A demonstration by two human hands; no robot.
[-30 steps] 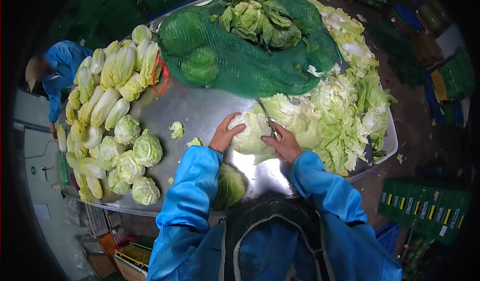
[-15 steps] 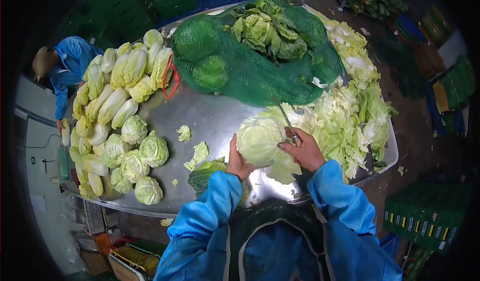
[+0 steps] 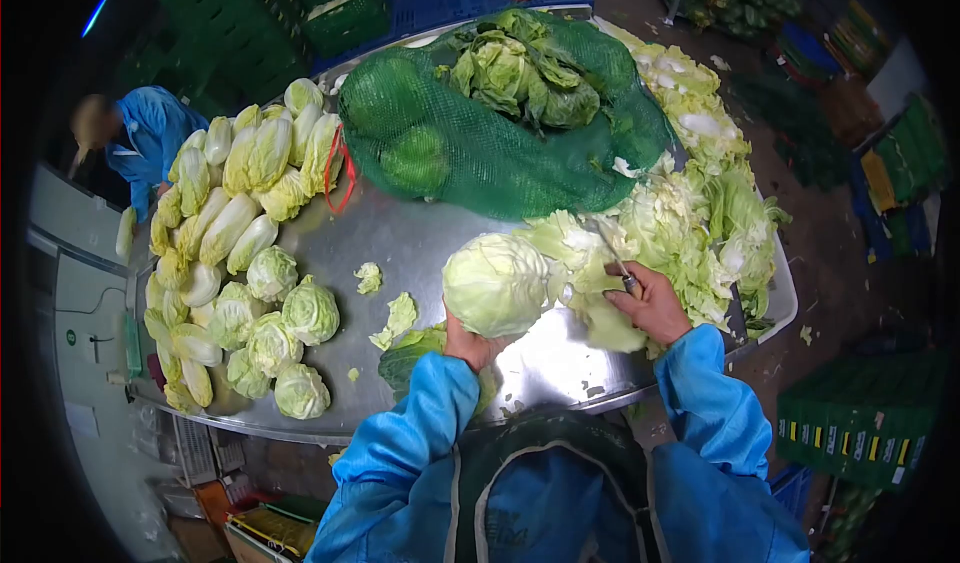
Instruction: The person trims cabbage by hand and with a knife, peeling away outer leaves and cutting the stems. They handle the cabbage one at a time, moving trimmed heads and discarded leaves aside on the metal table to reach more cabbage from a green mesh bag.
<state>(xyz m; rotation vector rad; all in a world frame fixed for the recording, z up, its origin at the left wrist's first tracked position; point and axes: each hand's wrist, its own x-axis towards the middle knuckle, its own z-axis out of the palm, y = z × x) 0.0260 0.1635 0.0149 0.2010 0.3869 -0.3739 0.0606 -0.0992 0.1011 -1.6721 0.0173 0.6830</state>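
My left hand [image 3: 470, 341] is wrapped under a pale green cabbage [image 3: 492, 285], holding it over the steel table [image 3: 400, 225]. A knife [image 3: 614, 251] is gripped in my right hand [image 3: 652, 305], blade pointing up and away to the left. A loose cabbage leaf [image 3: 612, 325] hangs at the right hand's fingers, just right of the cabbage. Below the left hand a darker green leaf [image 3: 405, 360] lies on the table, with small leaf scraps [image 3: 401, 313] beside it.
A green net bag [image 3: 480, 178] of cabbages, one exposed on top [image 3: 510, 71], fills the table's back. Trimmed leaves [image 3: 690, 213] heap at the right. Napa cabbages [image 3: 230, 225] and several round cabbages [image 3: 272, 338] are at the left. A co-worker in blue [image 3: 155, 133] stands beyond.
The cabbage has shifted left with my left hand. My right hand has moved right with the knife, drawing a leaf away from the head. The co-worker's arm has risen.
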